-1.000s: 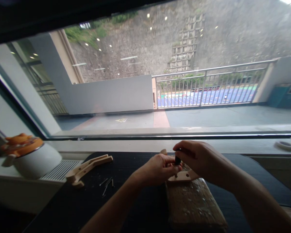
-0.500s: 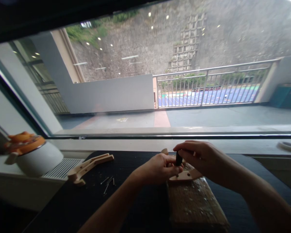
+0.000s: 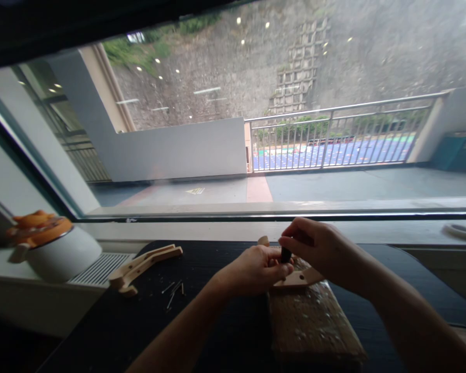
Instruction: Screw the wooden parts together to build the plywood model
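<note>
A pale wooden piece (image 3: 300, 278) lies on a worn wooden block (image 3: 310, 324) on the black table (image 3: 202, 331). My left hand (image 3: 252, 269) is closed on the left end of that piece and holds it down. My right hand (image 3: 314, 248) is closed round a small black tool handle (image 3: 286, 254) that stands upright on the piece, between the two hands. The tip of the tool is hidden by my fingers.
A second pale wooden part (image 3: 145, 261) lies at the table's left, with several small nails (image 3: 173, 292) beside it. A white pot with an orange lid (image 3: 52, 246) stands on the sill at the left. A roll of tape (image 3: 456, 230) sits at the far right.
My right hand has risen slightly on the black handle. The left hand and the wooden piece have stayed in place.
</note>
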Demonstrator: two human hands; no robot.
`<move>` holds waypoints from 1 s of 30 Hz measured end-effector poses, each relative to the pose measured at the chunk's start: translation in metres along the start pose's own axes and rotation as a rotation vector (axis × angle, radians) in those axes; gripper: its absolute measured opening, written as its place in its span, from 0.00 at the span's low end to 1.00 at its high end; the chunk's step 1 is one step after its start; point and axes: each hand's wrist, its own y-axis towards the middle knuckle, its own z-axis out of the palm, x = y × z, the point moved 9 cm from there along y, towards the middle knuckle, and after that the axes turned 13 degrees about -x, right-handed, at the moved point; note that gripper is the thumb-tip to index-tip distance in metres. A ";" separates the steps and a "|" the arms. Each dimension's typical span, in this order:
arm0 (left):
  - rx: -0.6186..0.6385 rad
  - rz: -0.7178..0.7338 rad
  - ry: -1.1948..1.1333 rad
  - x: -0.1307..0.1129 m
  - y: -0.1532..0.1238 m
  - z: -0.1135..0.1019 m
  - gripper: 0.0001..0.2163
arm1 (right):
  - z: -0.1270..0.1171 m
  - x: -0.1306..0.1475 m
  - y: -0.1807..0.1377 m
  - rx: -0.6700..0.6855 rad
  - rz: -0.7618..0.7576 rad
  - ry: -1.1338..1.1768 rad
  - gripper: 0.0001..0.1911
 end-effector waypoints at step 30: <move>0.027 0.009 0.026 0.000 -0.001 0.003 0.15 | 0.001 0.005 -0.004 0.047 -0.007 0.013 0.09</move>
